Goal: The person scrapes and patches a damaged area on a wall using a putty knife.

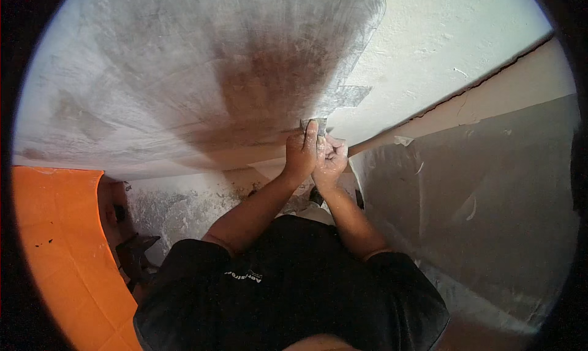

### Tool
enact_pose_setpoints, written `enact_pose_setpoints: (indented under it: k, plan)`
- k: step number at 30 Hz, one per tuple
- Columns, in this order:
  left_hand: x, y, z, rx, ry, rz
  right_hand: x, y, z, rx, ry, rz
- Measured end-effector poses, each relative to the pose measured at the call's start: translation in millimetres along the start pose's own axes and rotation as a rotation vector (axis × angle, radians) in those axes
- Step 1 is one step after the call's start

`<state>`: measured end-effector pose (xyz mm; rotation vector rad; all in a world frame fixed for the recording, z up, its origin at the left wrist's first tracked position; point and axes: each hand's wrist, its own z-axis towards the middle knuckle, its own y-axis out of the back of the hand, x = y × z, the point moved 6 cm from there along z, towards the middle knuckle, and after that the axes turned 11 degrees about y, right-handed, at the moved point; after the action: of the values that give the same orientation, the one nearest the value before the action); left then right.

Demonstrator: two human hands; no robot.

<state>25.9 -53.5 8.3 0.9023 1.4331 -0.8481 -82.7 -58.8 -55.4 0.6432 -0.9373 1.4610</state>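
Both hands meet in front of me at the lower part of a wall with a smooth grey coat (257, 63). A putty knife (322, 126) shows only its flat grey blade, laid against the wall; its handle is hidden by my hands. My left hand (299, 155) is closed on it, a finger stretched along the blade. Beside it, my right hand (331, 161) is closed with curled fingers around the hidden handle. Whitish dust or paste covers the fingers. A darker grey patch (352, 96) lies on the wall just above the blade.
To the right of the coat the wall is rough white (441, 51), with a jagged dark crack (490, 76). A large grey sheet (478, 192) hangs at right. An orange sheet (61, 241) stands at left. Below lies a stained, splattered floor (177, 213).
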Motion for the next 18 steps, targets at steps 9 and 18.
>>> enact_pose_setpoints:
  k: [9,18]
  plan:
    - [-4,-3,-5,-0.027,0.084,-0.08,29,-6,12,-0.014,-0.004,-0.065]
    - [10,-4,-5,-0.013,0.169,0.03,14,0,5,-0.06,-0.047,0.093]
